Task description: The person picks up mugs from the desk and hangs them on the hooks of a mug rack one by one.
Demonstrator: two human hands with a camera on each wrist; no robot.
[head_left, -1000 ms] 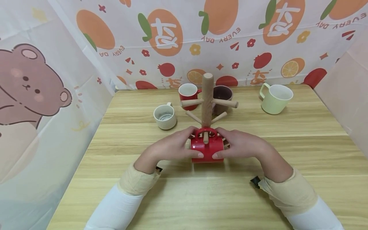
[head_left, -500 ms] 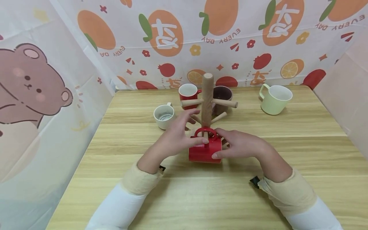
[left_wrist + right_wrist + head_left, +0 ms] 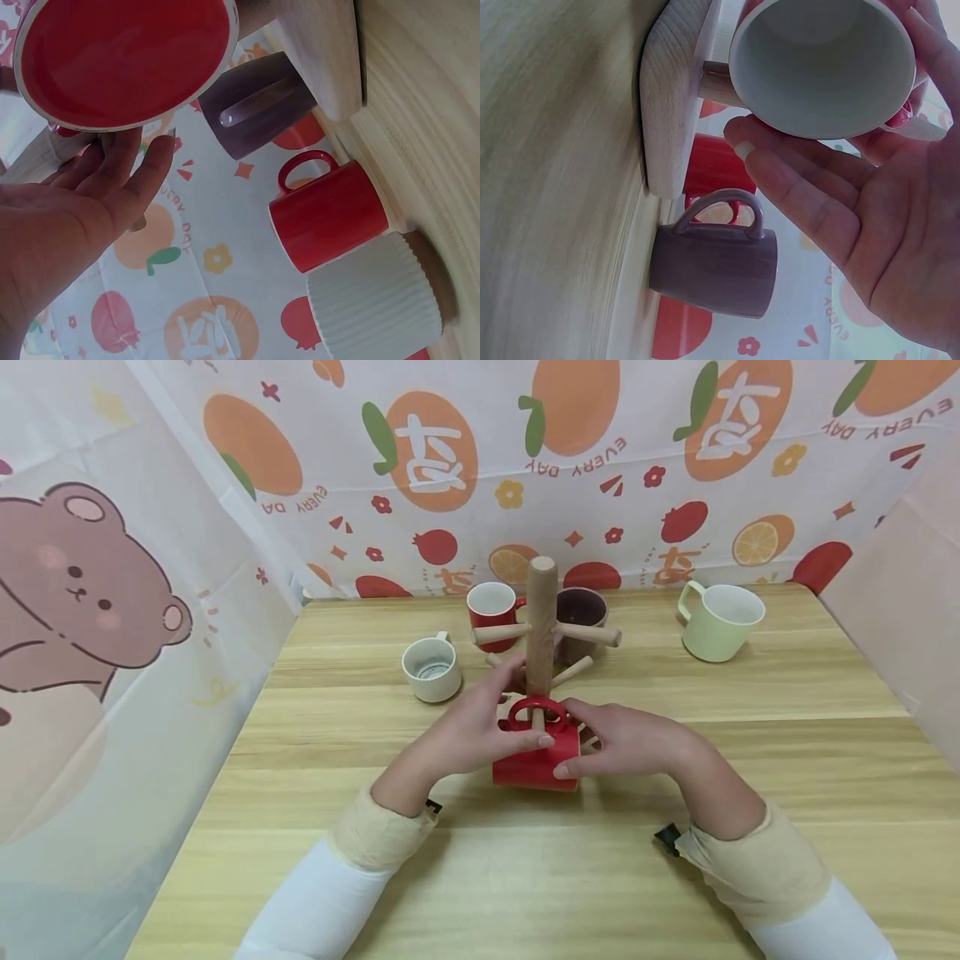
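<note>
A red mug [image 3: 534, 770] lies sideways with its handle upward around a lower front peg of the wooden mug rack [image 3: 542, 635]. My right hand [image 3: 626, 739] holds the mug at its open end, thumb on the front and fingers behind. In the right wrist view the mug's white inside [image 3: 821, 67] shows above those fingers. My left hand [image 3: 476, 727] reaches round the rack beside the base end, index finger at the post and thumb across the peg and mug front. Seen from the left wrist, the red mug bottom [image 3: 124, 60] covers part of the left fingers.
Behind the rack stand another red mug [image 3: 491, 610] and a dark purple mug [image 3: 581, 618]. A ribbed white cup [image 3: 432, 670] is at the left, and a pale green mug [image 3: 722, 622] at the back right. Further rack pegs [image 3: 588, 633] jut out sideways.
My left hand has come off the mug's base end, lifted, and moved inward to the rack post. The mug has shifted slightly left; my right hand stays on it.
</note>
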